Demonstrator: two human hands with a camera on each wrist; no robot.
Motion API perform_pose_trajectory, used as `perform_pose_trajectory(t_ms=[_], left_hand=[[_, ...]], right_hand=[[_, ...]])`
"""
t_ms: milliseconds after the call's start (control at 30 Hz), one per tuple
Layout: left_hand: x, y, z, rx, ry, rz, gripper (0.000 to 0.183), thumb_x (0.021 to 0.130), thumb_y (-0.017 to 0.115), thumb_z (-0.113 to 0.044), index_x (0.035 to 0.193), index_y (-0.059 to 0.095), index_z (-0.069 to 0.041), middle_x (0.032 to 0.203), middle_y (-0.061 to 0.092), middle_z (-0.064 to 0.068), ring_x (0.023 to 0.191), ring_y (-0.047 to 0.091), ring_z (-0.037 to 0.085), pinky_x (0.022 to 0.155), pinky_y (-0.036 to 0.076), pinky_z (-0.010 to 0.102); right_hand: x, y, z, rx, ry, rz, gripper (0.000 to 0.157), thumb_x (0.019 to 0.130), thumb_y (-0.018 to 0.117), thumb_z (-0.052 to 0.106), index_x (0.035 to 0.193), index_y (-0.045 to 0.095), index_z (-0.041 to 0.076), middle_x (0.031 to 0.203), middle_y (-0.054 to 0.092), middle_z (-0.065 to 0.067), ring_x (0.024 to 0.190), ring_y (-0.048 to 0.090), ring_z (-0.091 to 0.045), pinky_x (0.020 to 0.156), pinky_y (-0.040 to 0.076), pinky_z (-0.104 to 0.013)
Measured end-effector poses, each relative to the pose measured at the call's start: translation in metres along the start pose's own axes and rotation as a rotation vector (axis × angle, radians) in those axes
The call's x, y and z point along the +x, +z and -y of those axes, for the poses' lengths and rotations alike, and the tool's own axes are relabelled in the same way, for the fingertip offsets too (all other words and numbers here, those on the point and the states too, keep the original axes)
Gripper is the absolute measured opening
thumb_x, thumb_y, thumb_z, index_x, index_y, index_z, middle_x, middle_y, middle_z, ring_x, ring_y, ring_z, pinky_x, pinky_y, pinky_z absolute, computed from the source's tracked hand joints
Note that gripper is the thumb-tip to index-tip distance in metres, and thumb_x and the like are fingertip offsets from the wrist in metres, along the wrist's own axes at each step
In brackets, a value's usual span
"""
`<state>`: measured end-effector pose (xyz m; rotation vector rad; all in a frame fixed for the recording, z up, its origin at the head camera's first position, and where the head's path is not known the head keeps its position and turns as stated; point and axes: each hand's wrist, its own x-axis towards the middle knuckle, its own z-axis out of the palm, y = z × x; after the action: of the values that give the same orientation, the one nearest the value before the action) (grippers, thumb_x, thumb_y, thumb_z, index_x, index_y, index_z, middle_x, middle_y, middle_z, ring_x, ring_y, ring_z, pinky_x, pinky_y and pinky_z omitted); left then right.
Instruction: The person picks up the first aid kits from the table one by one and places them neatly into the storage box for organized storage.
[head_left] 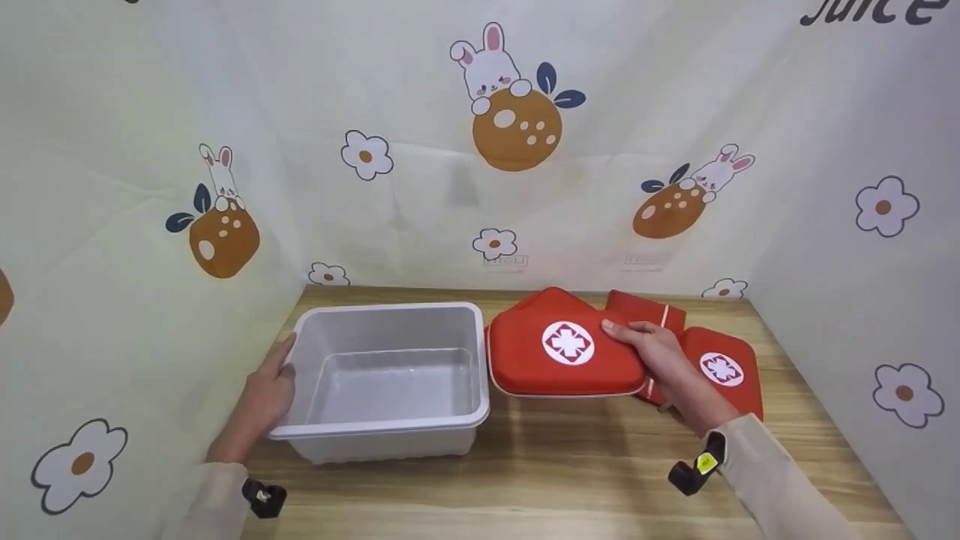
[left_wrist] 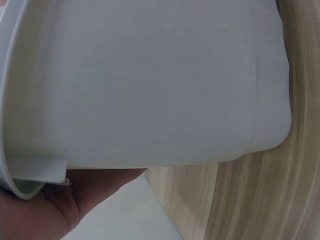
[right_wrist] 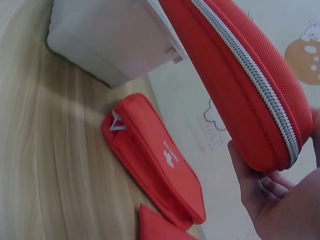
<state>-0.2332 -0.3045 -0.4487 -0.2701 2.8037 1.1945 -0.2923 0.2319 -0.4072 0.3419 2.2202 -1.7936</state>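
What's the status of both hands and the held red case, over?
Right hand gripping red case, off the table. Left hand at left side of bin. Bin's right wall between case and bin interior. Second case on table, right.

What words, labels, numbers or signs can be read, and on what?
"Juice", tops cut off: on the wall covering.
Cross sign, no letters: on the red case in the right hand and the red case lying farthest right.
Too faint: boxed lettering low on the back wall.
Too small or blurred: print on the red pouch in the right wrist view, labels on the right-wrist device and left-wrist device.
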Motion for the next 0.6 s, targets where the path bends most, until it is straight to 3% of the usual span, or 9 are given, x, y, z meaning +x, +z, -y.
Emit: perform_pose_trajectory(t_ms=[367, 600], left_hand=[[-0.002, 0.001, -0.001, 0.012, 0.049, -0.033, 0.057, 0.105, 0.022, -0.015, 0.161, 0.011, -0.008, 0.166, 0.011, 0.023, 0.154, 0.009, 0.045, 0.126, 0.010, 0.060], [-0.002, 0.001, -0.001, -0.012, 0.025, -0.019, 0.057, 0.106, 0.021, -0.017, 0.162, 0.008, -0.011, 0.167, 0.009, 0.021, 0.154, 0.006, 0.044, 0.126, 0.008, 0.060]], right_hand=[[-0.001, 0.029, 0.016, 0.051, -0.039, 0.056, 0.084, 0.085, 0.075, 0.052, 0.145, 0.040, 0.005, 0.113, 0.069, -0.006, 0.089, 0.073, -0.015, 0.080, 0.062, -0.027], [0.002, 0.054, 0.020, 0.056, -0.032, 0.066, 0.081, 0.082, 0.078, 0.052, 0.140, 0.044, 0.006, 0.114, 0.071, -0.010, 0.086, 0.075, -0.017, 0.079, 0.063, -0.030]])
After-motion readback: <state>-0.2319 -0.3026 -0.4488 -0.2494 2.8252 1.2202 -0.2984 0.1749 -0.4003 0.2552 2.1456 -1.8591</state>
